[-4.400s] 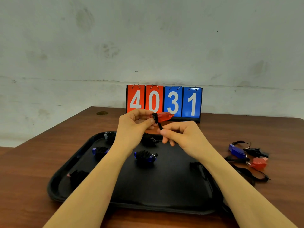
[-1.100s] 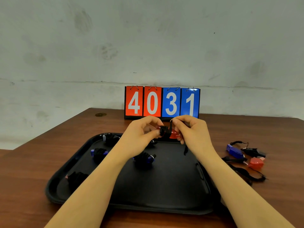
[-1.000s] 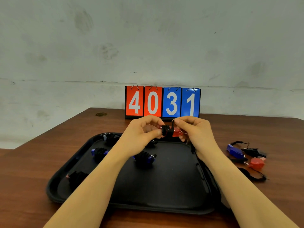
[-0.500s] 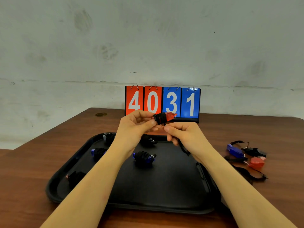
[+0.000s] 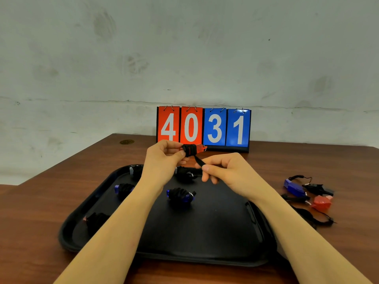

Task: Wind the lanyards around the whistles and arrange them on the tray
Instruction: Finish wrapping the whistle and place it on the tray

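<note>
So at this point the left hand [image 5: 164,158] was pinching a red whistle [image 5: 200,148] up in the air above the far edge of the black tray [image 5: 205,257], fingers curled round the end of it. A fat band of black lanyard [image 5: 189,150] was wrapped round the whistle's body, with the red mouthpiece end poking out toward the scoreboard [image 5: 204,128]. The right hand [image 5: 223,171] sat just below and to the right, thumb and forefinger clamped on the loose tail of the cord, which ran taut up to the coil.

Five wound whistles were lying on the tray, spread over its far and left side; the nearest one in the middle was a blue whistle [image 5: 181,196]. Off to the right on the wooden table [image 5: 328,160] was a tangled pile of unwound whistles [image 5: 307,193], blue, black and red as far as I could tell.

What I'd have worried about: the tail looked short, so if the right hand let the tension slip, the wraps could spring loose and slide off the smooth plastic. Same deal if the end didn't get tucked before it got set down, it'd probably unravel on the tray
</note>
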The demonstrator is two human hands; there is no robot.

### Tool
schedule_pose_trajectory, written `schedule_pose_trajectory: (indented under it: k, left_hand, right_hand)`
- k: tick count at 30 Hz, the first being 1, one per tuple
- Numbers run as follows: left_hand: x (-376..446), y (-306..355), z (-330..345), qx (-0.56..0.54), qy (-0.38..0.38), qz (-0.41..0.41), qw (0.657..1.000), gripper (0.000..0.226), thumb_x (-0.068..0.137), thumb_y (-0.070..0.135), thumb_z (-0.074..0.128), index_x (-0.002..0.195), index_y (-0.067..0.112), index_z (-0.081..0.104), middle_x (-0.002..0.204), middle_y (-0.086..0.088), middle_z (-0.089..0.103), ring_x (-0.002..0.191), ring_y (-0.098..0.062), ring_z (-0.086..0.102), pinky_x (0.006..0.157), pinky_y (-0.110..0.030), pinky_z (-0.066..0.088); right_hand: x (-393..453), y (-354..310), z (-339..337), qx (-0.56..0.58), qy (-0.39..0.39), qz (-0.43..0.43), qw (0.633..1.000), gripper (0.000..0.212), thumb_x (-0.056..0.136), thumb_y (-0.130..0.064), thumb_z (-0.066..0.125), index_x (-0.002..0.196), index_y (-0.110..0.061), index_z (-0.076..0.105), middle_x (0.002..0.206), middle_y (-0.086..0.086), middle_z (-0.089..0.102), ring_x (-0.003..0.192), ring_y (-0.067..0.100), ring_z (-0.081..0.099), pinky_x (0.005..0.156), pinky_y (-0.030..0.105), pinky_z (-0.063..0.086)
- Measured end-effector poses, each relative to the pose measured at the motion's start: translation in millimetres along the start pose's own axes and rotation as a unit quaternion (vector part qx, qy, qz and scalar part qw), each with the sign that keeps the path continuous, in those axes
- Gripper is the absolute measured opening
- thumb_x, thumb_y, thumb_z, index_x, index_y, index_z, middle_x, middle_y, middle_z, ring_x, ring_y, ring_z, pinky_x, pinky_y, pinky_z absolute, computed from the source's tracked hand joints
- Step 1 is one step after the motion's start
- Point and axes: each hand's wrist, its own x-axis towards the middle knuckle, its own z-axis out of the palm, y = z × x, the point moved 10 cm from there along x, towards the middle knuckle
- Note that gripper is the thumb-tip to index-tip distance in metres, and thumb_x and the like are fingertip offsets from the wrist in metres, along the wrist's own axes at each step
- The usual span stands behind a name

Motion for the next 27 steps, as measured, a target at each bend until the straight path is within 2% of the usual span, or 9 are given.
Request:
schedule_pose_trajectory:
  k: [4, 6, 8, 11, 12, 15, 20, 22, 27]
  left_hand:
    - [0.7, 1.7, -1.5, 0.042, 0.004, 0.018, 0.999, 0.021, 0.085, -0.001, 0.06, 0.085, 0.02, 0.057, 0.083, -0.004, 0.065, 0.06, -0.003, 0.066, 0.062, -0.013, 0.054]
    - [0.9, 3.4, -1.2, 0.068, 0.005, 0.029, 0.997, 0.02, 0.085, 0.0, 0.06, 0.088, 0.02, 0.058, 0.084, -0.002, 0.065, 0.063, -0.005, 0.066, 0.061, -0.011, 0.053]
    - [1.1, 4.8, 0.5, 0.086, 0.001, 0.036, 0.996, 0.018, 0.086, 0.001, 0.059, 0.092, 0.018, 0.058, 0.086, 0.0, 0.065, 0.068, -0.007, 0.067, 0.063, -0.011, 0.053]
    - [0.5, 7.6, 3.4, 0.095, -0.009, 0.043, 0.995, 0.018, 0.086, 0.002, 0.059, 0.096, 0.017, 0.059, 0.088, 0.001, 0.064, 0.071, -0.008, 0.067, 0.068, -0.012, 0.054]
    - [-0.1, 8.7, 4.4, 0.097, -0.013, 0.046, 0.994, 0.018, 0.086, 0.002, 0.059, 0.096, 0.017, 0.059, 0.087, 0.002, 0.064, 0.072, -0.008, 0.067, 0.069, -0.011, 0.054]
    - [-1.9, 11.7, 7.3, 0.108, -0.024, 0.055, 0.992, 0.019, 0.086, 0.002, 0.059, 0.097, 0.018, 0.06, 0.089, 0.002, 0.064, 0.074, -0.009, 0.067, 0.069, -0.01, 0.053]
    - [-4.8, 15.5, 14.8, 0.13, -0.048, 0.073, 0.988, 0.02, 0.086, 0.003, 0.06, 0.098, 0.018, 0.062, 0.091, 0.003, 0.065, 0.077, -0.006, 0.066, 0.076, -0.016, 0.054]
    - [-6.5, 17.2, 18.5, 0.144, -0.061, 0.083, 0.984, 0.02, 0.085, 0.004, 0.061, 0.097, 0.02, 0.063, 0.09, 0.006, 0.065, 0.08, -0.006, 0.065, 0.078, -0.018, 0.053]
    - [-11.3, 20.8, 25.2, 0.166, -0.095, 0.095, 0.977, 0.021, 0.086, 0.005, 0.06, 0.097, 0.022, 0.062, 0.09, 0.009, 0.064, 0.082, -0.006, 0.065, 0.074, -0.012, 0.049]
  right_hand:
    - [-0.3, -3.0, 1.0, -0.101, 0.002, -0.02, 0.995, 0.016, 0.093, -0.017, 0.052, 0.091, -0.026, 0.066, 0.073, -0.011, 0.065, 0.064, -0.002, 0.055, 0.07, 0.013, 0.046]
    - [-1.9, -10.3, -1.8, -0.225, 0.044, -0.059, 0.972, 0.016, 0.093, -0.02, 0.051, 0.101, -0.022, 0.064, 0.085, -0.013, 0.063, 0.079, -0.001, 0.057, 0.077, 0.017, 0.046]
    - [-5.2, -23.2, -5.8, -0.31, 0.104, -0.12, 0.937, 0.02, 0.094, -0.019, 0.05, 0.109, -0.015, 0.062, 0.105, -0.006, 0.061, 0.098, 0.006, 0.055, 0.086, 0.022, 0.047]
    - [-6.3, -28.3, -13.1, -0.288, 0.141, -0.138, 0.937, 0.021, 0.094, -0.016, 0.048, 0.111, -0.01, 0.06, 0.126, -0.002, 0.055, 0.112, 0.01, 0.052, 0.093, 0.021, 0.043]
    - [-5.7, -26.5, -13.9, -0.275, 0.142, -0.132, 0.942, 0.022, 0.095, -0.016, 0.047, 0.112, -0.011, 0.059, 0.125, -0.002, 0.056, 0.112, 0.01, 0.053, 0.093, 0.021, 0.043]
    - [-6.9, -25.1, -17.9, -0.233, 0.159, -0.12, 0.952, 0.022, 0.095, -0.014, 0.046, 0.113, -0.012, 0.06, 0.105, 0.0, 0.063, 0.096, 0.009, 0.058, 0.087, 0.023, 0.049]
    - [-10.6, -26.5, -29.7, -0.194, 0.213, -0.124, 0.95, 0.021, 0.092, -0.011, 0.051, 0.11, -0.009, 0.063, 0.092, -0.004, 0.061, 0.081, 0.004, 0.056, 0.08, 0.012, 0.045]
    - [-11.2, -23.7, -33.9, -0.177, 0.227, -0.117, 0.951, 0.02, 0.091, -0.01, 0.053, 0.107, -0.009, 0.065, 0.087, -0.006, 0.06, 0.072, 0.004, 0.057, 0.075, 0.013, 0.048]
    - [-10.6, -3.1, -44.4, -0.05, 0.242, -0.044, 0.968, 0.015, 0.087, -0.011, 0.06, 0.098, -0.015, 0.07, 0.072, -0.01, 0.062, 0.059, 0.004, 0.058, 0.063, 0.011, 0.049]
